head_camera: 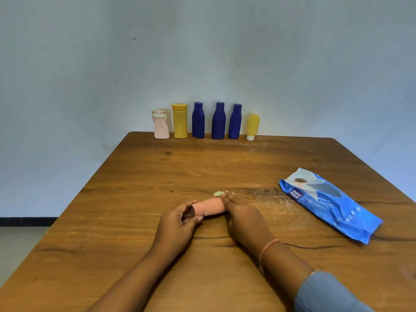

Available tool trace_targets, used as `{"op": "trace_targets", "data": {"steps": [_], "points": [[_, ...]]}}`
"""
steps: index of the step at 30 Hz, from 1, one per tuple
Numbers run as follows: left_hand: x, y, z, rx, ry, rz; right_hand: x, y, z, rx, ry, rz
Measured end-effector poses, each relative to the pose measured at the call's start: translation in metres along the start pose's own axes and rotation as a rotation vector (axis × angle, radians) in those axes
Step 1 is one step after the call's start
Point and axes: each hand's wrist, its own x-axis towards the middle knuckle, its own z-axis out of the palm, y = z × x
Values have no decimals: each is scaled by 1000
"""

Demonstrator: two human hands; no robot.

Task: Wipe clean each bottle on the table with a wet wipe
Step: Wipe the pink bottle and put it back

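Peach bottle [211, 207] lies sideways, long axis left-right, dark end in left hand [177, 224].

You wear a grey-blue sleeve [326, 293] on your right arm. It is plain, soft-looking cloth that ends partway along the forearm and fills the lower right corner of the view. Its cuff [313, 272] shows a thin, paler, yellowish edge. A slim pinkish-orange thread [269, 244] circles your right wrist as a single loop. A short strand of a similar colour seems to hang just behind it, too small to make out. Your left forearm [135, 273] is bare from the wrist to the bottom edge. The nails that show on your left hand [177, 224] and right hand [243, 212] are cut short.
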Motion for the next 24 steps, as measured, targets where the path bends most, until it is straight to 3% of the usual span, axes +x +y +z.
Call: {"op": "trace_targets", "data": {"steps": [3,7,12,15,20,24], "points": [[1,-1,0,27,12,19,5,2,-1,106,-23,154],[0,-2,1,48,22,51,4,-22,10,140,54,210],[0,-5,2,92,21,51,-2,-47,11,219,89,66],[0,-5,-1,87,33,30,-5,-79,15,276,8,-45],[1,-2,-2,65,35,14,-10,-63,20,117,5,-153],[5,-6,0,-4,19,-28,-5,-37,13,78,33,-75]]}}
